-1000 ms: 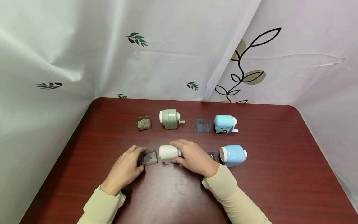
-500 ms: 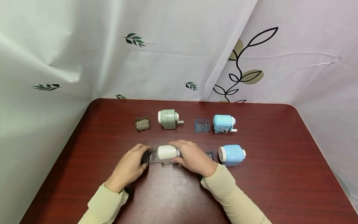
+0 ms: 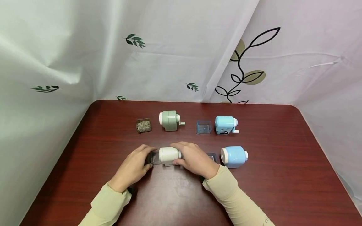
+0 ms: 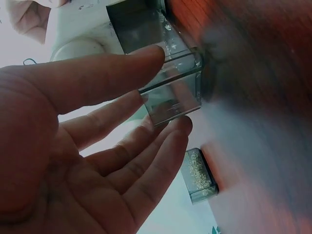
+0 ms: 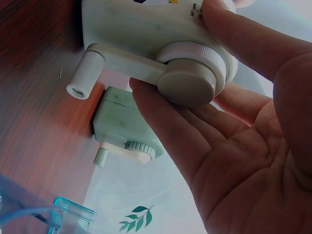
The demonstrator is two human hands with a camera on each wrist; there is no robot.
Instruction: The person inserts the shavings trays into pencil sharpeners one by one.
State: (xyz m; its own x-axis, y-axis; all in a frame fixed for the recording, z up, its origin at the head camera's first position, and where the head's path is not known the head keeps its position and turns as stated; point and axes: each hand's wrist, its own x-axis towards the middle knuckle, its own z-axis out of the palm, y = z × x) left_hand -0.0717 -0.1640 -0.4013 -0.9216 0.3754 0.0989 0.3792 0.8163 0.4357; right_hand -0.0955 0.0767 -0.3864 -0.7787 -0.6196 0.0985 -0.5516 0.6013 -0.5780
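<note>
A cream-white crank pencil sharpener stands on the table, held by my right hand. In the right wrist view, thumb and fingers lie on either side of the sharpener body, around its crank end. My left hand pinches a see-through grey shavings drawer between thumb and fingers. The drawer's inner end reaches the lower part of the sharpener, while its outer end sticks out to the left. In the left wrist view the clear drawer front sits between thumb and fingertips.
Behind stand a green sharpener and a light-blue one. Left of each lies its drawer: one full of shavings, one clear blue. A blue sharpener stands right, beside a drawer partly hidden by my right wrist.
My left hand has moved right with the drawer, bringing it up against the white sharpener, so less of it shows. The right hand keeps its hold in place.
</note>
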